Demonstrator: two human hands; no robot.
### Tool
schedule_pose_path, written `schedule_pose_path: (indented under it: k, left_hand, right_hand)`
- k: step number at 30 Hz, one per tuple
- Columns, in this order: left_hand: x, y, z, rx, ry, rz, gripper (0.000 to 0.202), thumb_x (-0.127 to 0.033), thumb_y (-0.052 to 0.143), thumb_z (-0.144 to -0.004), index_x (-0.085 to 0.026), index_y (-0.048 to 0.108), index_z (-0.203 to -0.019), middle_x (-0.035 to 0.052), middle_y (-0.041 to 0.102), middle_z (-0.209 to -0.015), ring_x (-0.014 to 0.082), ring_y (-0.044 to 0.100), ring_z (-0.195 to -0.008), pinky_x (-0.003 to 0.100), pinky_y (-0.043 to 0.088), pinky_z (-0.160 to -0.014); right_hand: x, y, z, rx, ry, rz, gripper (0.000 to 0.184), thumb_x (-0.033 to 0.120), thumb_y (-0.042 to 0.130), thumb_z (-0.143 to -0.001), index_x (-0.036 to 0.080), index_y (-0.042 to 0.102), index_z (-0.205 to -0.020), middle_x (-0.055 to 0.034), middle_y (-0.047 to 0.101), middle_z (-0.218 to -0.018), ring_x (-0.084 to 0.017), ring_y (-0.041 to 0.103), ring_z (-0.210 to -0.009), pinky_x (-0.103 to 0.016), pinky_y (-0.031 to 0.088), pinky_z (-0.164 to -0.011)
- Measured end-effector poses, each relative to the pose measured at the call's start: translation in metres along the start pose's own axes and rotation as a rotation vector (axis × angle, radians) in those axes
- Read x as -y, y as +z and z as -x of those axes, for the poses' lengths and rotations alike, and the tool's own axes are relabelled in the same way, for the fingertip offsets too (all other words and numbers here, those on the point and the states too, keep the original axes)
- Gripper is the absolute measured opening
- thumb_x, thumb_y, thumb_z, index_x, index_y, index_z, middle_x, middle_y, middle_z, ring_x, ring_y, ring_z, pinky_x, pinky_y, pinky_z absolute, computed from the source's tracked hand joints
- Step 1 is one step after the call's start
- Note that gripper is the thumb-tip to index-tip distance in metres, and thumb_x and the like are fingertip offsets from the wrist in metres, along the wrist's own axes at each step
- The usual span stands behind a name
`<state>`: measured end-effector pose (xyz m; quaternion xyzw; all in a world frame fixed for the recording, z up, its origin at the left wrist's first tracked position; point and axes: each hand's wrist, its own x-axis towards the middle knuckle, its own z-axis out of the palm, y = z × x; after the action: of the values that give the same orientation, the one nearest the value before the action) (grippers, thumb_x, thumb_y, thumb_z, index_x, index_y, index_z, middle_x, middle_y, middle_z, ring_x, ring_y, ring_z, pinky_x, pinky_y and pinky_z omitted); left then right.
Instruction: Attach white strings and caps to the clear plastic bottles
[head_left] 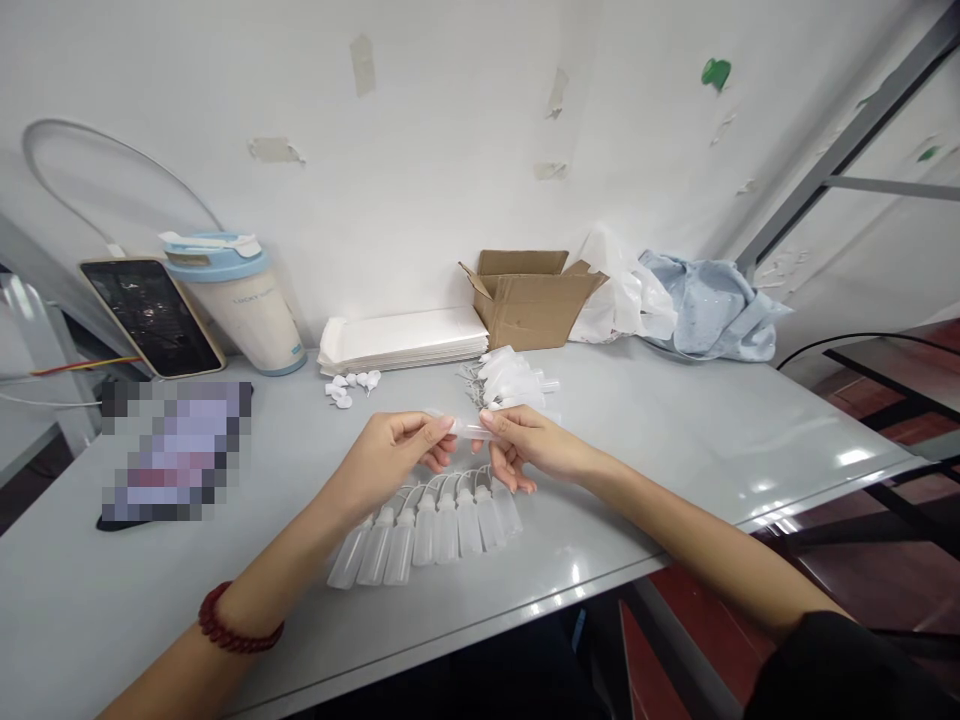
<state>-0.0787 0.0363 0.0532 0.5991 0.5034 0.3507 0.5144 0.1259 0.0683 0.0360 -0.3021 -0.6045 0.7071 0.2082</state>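
Note:
Between my hands, above the table, a small translucent plastic bottle [471,431] lies roughly sideways. My left hand [411,441] pinches its left end, and the fingers of my right hand [527,444] close on its right end, hiding much of it. Just below, a row of several similar bottles [424,532] lies on the table, with thin looped strips at their tops. Behind my right hand is a heap of more translucent bottles [508,372], with thin strips on its left side. Small white caps [342,402] are scattered farther left.
Along the wall stand a stack of white envelopes [405,340], an open cardboard box [532,308], a white plastic bag [626,295] and a light blue cloth [716,308]. To the left are a tumbler [251,315], an upright phone [154,318] and a blurred-out flat device [176,455].

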Motion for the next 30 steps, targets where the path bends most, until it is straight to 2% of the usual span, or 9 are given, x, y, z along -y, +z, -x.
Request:
schedule_pose_path:
  k: [2,6,8,11,16,19,24,28,30]
  left_hand:
    - [-0.0008,0.0001,0.0015,0.007,0.070,-0.128,0.032,-0.046,0.057,-0.082,-0.017,0.070,-0.077,0.0047,0.069,-0.073,0.0175,0.064,-0.066,0.030,0.053,-0.066]
    - [0.0022,0.0015,0.0039,-0.053,0.218,-0.244,0.024,-0.038,0.058,-0.082,-0.019,0.068,-0.093,0.0059,0.070,-0.094,0.0203,0.065,-0.085,0.030,0.052,-0.077]
    - [0.0032,0.0024,0.0045,-0.079,0.245,-0.260,0.024,-0.036,0.059,-0.082,-0.019,0.067,-0.095,0.0062,0.069,-0.097,0.0209,0.064,-0.090,0.030,0.051,-0.080]
    - [0.0006,0.0033,0.0051,-0.062,0.215,-0.231,0.024,-0.038,0.059,-0.082,-0.019,0.068,-0.092,0.0048,0.069,-0.091,0.0191,0.065,-0.083,0.028,0.052,-0.076]
    - [-0.0023,0.0036,0.0049,-0.060,0.123,-0.251,0.030,-0.044,0.055,-0.084,-0.018,0.067,-0.077,0.0007,0.065,-0.067,0.0151,0.063,-0.062,0.023,0.050,-0.060]
    - [0.0018,0.0032,0.0038,-0.055,0.177,-0.270,0.027,-0.042,0.056,-0.084,-0.018,0.067,-0.079,0.0016,0.067,-0.072,0.0156,0.063,-0.064,0.025,0.051,-0.062]
    - [0.0050,0.0021,0.0030,-0.097,0.329,-0.294,0.021,-0.036,0.061,-0.081,-0.019,0.068,-0.091,0.0056,0.070,-0.094,0.0199,0.065,-0.085,0.030,0.052,-0.080]
    - [0.0004,0.0027,0.0051,-0.035,0.218,-0.240,0.028,-0.042,0.061,-0.081,-0.019,0.068,-0.094,0.0038,0.071,-0.085,0.0187,0.066,-0.075,0.028,0.053,-0.070]
    - [-0.0020,0.0039,0.0065,-0.005,0.166,-0.219,0.029,-0.044,0.058,-0.082,-0.018,0.069,-0.089,0.0023,0.069,-0.074,0.0168,0.064,-0.066,0.025,0.051,-0.061]
  right_hand:
    - [0.0002,-0.0003,-0.0001,-0.015,0.016,0.011,0.046,0.055,0.042,-0.091,0.012,0.056,-0.080,0.0012,0.059,-0.043,-0.007,0.044,-0.027,-0.017,0.034,-0.029]
    - [0.0015,-0.0005,-0.0004,-0.026,0.029,0.002,0.047,0.055,0.043,-0.090,0.012,0.056,-0.076,0.0008,0.058,-0.041,-0.007,0.044,-0.027,-0.017,0.033,-0.028]
    - [0.0022,-0.0003,-0.0006,-0.028,0.032,-0.008,0.047,0.055,0.043,-0.090,0.012,0.056,-0.075,0.0006,0.059,-0.041,-0.007,0.043,-0.026,-0.017,0.032,-0.028]
    - [0.0027,0.0002,-0.0008,-0.036,0.035,-0.016,0.048,0.056,0.043,-0.090,0.012,0.056,-0.074,0.0003,0.059,-0.041,-0.007,0.043,-0.026,-0.018,0.032,-0.028]
    - [0.0020,0.0002,-0.0006,-0.020,0.040,-0.011,0.049,0.056,0.043,-0.090,0.012,0.056,-0.074,0.0004,0.058,-0.041,-0.007,0.043,-0.026,-0.018,0.033,-0.029]
    - [0.0014,-0.0008,-0.0005,-0.017,0.047,-0.007,0.048,0.055,0.042,-0.091,0.012,0.056,-0.073,0.0008,0.058,-0.040,-0.007,0.043,-0.026,-0.017,0.032,-0.028]
    - [0.0016,-0.0017,0.0003,-0.022,0.052,-0.005,0.050,0.055,0.040,-0.092,0.013,0.056,-0.070,0.0015,0.056,-0.038,-0.006,0.041,-0.025,-0.016,0.030,-0.028]
    - [0.0025,-0.0007,0.0007,-0.009,0.044,0.000,0.049,0.054,0.039,-0.092,0.013,0.056,-0.072,0.0016,0.057,-0.039,-0.006,0.042,-0.025,-0.017,0.031,-0.029]
    - [0.0026,-0.0004,0.0006,-0.005,0.048,0.000,0.049,0.055,0.040,-0.092,0.013,0.056,-0.073,0.0016,0.057,-0.039,-0.007,0.042,-0.025,-0.017,0.031,-0.028]
